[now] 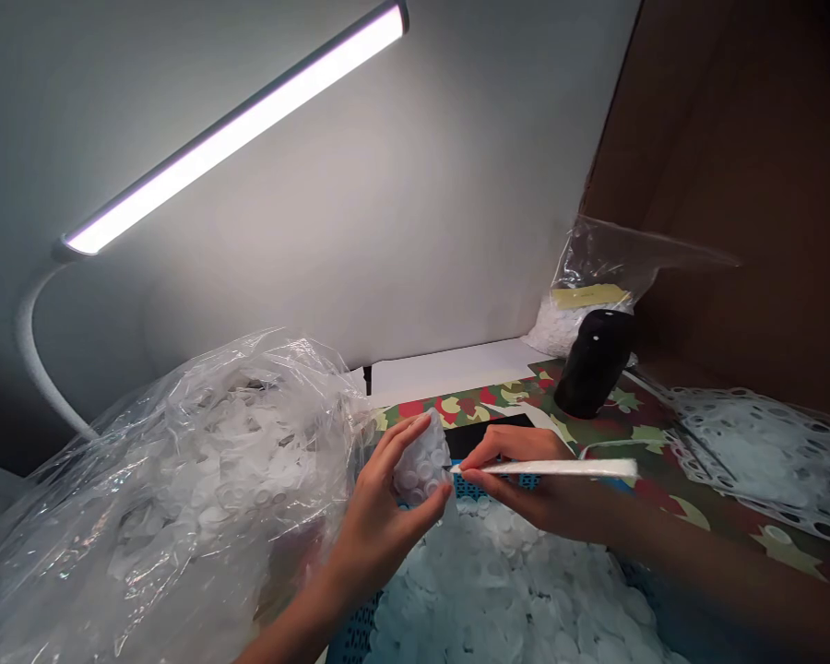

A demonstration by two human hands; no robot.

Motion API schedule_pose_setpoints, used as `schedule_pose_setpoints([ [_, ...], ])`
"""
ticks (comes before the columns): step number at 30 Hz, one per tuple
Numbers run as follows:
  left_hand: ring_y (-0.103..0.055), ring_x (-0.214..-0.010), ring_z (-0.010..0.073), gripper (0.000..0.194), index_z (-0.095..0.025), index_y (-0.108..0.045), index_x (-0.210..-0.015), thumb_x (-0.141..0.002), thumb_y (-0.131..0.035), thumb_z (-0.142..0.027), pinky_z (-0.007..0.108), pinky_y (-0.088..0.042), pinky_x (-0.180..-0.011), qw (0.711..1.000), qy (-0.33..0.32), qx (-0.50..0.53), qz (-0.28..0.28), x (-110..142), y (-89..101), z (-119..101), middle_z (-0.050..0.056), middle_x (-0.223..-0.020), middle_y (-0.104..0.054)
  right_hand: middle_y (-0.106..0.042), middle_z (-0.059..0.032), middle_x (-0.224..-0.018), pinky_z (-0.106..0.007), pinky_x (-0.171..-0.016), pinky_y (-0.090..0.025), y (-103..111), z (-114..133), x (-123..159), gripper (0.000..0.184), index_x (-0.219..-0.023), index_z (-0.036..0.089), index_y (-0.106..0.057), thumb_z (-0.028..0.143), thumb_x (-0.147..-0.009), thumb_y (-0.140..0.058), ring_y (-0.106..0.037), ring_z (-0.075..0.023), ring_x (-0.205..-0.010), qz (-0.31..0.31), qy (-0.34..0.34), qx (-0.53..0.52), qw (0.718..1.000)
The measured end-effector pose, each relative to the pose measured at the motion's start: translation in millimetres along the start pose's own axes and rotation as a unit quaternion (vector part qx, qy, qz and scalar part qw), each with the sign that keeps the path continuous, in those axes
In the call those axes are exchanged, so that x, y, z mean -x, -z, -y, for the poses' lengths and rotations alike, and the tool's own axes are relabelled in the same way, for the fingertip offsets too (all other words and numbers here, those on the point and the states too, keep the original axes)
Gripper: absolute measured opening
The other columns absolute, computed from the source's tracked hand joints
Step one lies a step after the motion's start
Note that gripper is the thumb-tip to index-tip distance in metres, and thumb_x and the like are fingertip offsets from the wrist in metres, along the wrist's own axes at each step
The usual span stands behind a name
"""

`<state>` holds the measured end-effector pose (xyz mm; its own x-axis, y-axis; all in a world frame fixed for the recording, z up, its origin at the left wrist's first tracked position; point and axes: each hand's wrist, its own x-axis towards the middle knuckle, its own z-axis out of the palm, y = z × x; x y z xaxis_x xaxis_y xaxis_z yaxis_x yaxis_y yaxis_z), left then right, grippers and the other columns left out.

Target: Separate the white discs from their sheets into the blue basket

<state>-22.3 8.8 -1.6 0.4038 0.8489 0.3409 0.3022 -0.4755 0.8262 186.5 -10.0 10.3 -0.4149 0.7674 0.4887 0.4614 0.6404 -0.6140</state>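
Note:
My left hand (380, 503) is closed round a small translucent sheet of round discs (421, 466), held upright above the table. My right hand (518, 480) pinches a thin white stick-like tool (560, 468), its tip touching the sheet's right edge. Both hands hover over a pile of loose white round discs (512, 590) lying in a blue perforated tray (352, 636).
A big clear plastic bag of discs (172, 489) fills the left. Punched-out white sheets (761, 452) lie at the right. A black cylinder (595, 362) and a smaller bag of discs (595, 286) stand behind, by a brown cardboard wall (733, 184). A lit lamp bar (235, 129) hangs overhead.

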Motion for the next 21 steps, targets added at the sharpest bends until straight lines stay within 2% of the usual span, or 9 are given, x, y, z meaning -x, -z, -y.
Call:
schedule_pose_setpoints([
  [7, -0.04, -0.126, 0.0211, 0.058, -0.037, -0.042, -0.131, -0.079, -0.062, -0.019, 0.035, -0.041, -0.101, 0.999, -0.032, -0.009, 0.033, 3, -2.8, -3, 0.0, -0.136, -0.042, -0.063, -0.0003, -0.08, -0.023, -0.065, -0.04, -3, 2, -2, 0.017, -0.09, 0.02, -0.063, 0.03, -0.092, -0.05, -0.056, -0.0115, -0.072, 0.064, 0.0, 0.001, 0.998],
  [13, -0.035, -0.129, 0.0221, 0.061, -0.037, -0.04, -0.132, -0.078, -0.062, -0.017, 0.037, -0.037, -0.104, 1.0, -0.015, -0.013, 0.005, 3, -1.5, -1, 0.0, -0.139, -0.039, -0.06, -0.0001, -0.075, -0.021, -0.056, -0.039, 3, 8, -3, 0.014, -0.087, 0.02, -0.061, 0.03, -0.09, -0.053, -0.053, -0.0103, -0.064, 0.013, -0.065, -0.07, 0.995],
  [16, -0.035, -0.13, 0.023, 0.06, -0.037, -0.04, -0.133, -0.079, -0.061, -0.018, 0.038, -0.038, -0.104, 1.0, 0.006, -0.013, -0.012, 2, -0.5, 0, 0.0, -0.141, -0.037, -0.058, -0.0003, -0.072, -0.021, -0.053, -0.038, 5, 9, -4, 0.015, -0.086, 0.019, -0.06, 0.029, -0.091, -0.051, -0.05, -0.0105, -0.061, 0.005, -0.073, -0.108, 0.991],
  [21, -0.036, -0.13, 0.0236, 0.061, -0.036, -0.039, -0.133, -0.079, -0.061, -0.017, 0.038, -0.038, -0.103, 0.999, 0.01, -0.013, -0.03, 1, -0.4, 1, 0.0, -0.141, -0.038, -0.055, -0.0008, -0.07, -0.023, -0.054, -0.037, 5, 11, -5, 0.017, -0.083, 0.017, -0.06, 0.03, -0.091, -0.051, -0.049, -0.0113, -0.062, -0.003, -0.088, -0.104, 0.991],
])
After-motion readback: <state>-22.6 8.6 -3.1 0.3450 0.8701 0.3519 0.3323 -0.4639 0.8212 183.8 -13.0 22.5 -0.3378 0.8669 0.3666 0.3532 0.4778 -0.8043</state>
